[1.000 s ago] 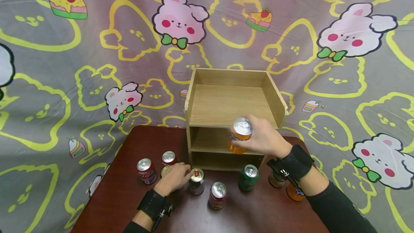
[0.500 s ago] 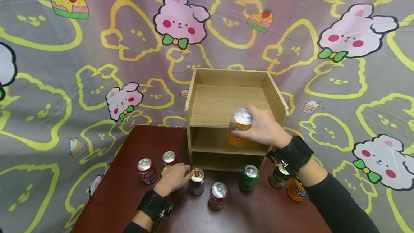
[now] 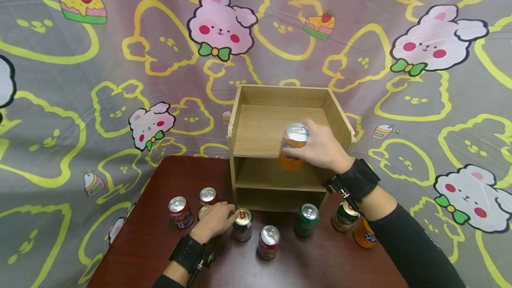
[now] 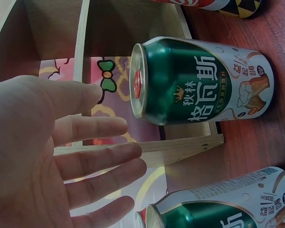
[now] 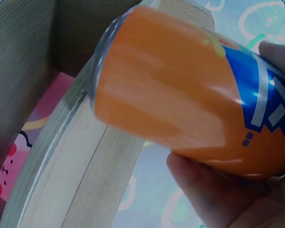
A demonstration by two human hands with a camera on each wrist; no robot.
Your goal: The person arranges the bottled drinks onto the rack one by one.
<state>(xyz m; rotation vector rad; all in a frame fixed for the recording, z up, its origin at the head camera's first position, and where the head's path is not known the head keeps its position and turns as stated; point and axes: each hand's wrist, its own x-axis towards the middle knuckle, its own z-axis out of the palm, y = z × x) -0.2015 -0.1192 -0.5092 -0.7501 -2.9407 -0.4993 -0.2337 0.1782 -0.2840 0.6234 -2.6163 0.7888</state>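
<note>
My right hand (image 3: 323, 149) grips an orange soda can (image 3: 291, 162) with blue lettering, held upright in the air before the wooden shelf (image 3: 280, 132), level with its upper board's front edge. In the right wrist view the can (image 5: 175, 95) lies between thumb and fingers, clear of the table. Low over the table, my left hand (image 3: 215, 221) has its fingers extended and holds nothing. Close to its fingertips stands a green-and-white can (image 4: 204, 80), with a visible gap between them. A second green-and-white can (image 4: 237, 206) stands on the hand's other side, mostly hidden in the head view.
Two red cans (image 3: 181, 217) stand at the left and another red can (image 3: 269, 243) at the front middle. A green can (image 3: 306, 220), a dark-and-white can (image 3: 345, 217) and an orange can (image 3: 364, 234) stand rightward. Behind the shelf hangs a patterned cloth (image 3: 160, 79).
My right hand has raised the orange can from near the middle board to about the upper board's edge. The left hand has stayed in place.
</note>
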